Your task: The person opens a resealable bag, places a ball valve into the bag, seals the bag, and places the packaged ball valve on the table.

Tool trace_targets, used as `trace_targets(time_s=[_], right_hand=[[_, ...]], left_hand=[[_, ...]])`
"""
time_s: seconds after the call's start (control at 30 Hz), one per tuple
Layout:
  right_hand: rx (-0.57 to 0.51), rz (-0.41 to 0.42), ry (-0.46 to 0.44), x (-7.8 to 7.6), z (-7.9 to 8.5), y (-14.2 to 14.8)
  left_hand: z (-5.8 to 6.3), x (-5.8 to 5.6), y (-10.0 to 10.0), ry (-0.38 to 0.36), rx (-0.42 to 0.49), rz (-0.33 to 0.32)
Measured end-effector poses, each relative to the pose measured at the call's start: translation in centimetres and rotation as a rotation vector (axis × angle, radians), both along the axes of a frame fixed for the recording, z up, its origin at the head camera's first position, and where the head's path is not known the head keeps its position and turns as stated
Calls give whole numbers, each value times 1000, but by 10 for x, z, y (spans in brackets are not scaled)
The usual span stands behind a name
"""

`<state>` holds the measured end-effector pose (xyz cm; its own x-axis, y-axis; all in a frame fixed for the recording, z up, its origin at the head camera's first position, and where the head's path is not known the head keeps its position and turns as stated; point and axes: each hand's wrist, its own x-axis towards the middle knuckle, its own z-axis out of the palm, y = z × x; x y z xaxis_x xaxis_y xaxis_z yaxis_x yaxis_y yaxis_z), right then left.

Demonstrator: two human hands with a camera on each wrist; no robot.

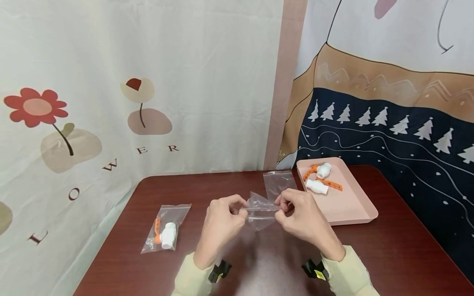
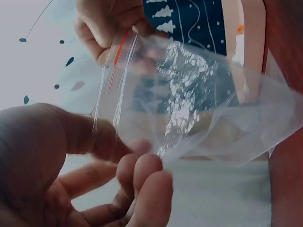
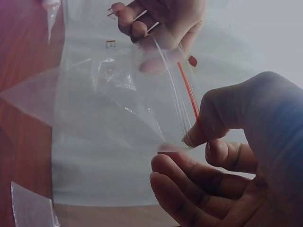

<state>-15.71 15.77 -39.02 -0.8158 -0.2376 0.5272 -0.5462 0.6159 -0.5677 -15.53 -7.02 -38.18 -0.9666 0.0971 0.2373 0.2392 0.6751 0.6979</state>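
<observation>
Two mouth ends of clear bag [image 1: 258,203] I'm pinching: left hand [image 1: 224,216] clamping one, right hand [image 1: 301,213] other, thumbs pressing against fingers. Bag stretching between hands, over table [image 1: 407,242]. I'm seeing second bag [image 1: 279,183] lying just beyond, beside tray [image 1: 346,207]; white parts [image 1: 317,187] and orange strips [image 1: 331,184] resting in tray. Packed bag [image 1: 177,213] lying at left, holding white part [image 1: 169,235], orange strip [image 1: 157,226].

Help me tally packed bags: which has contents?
The leftmost bag holds a white piece and an orange strip; the held bag and tray-side bag show neither.

Clr zip bag [image 2: 182,99], red line nr mouth, held up at ends.
</observation>
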Motion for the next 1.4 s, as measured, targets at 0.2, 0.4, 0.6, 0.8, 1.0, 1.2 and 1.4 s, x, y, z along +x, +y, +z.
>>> trace_targets(time_s=[0.2,0.4,0.6,0.8,1.0,1.2,1.4], right_hand=[[-55,6,-108,-4,1,7],[-114,55,-204,-10,-5,10],[-182,90,-299,-15,-9,10],[-178,46,-383,-19,-10,13],[-167,4,-421,-24,-15,23],[-103,-43,-402,-35,-24,42],[-18,-74,-406,-51,-27,62]], left_hand=[[1,-9,-12,-162,180,-302],[-4,-18,-16,-287,344,-469],[-7,-23,-14,-367,498,-377],[-6,-24,-14,-385,565,-292],[-4,-24,-21,-367,581,-279],[0,-25,-24,-355,587,-286],[1,-24,-27,-348,584,-279]])
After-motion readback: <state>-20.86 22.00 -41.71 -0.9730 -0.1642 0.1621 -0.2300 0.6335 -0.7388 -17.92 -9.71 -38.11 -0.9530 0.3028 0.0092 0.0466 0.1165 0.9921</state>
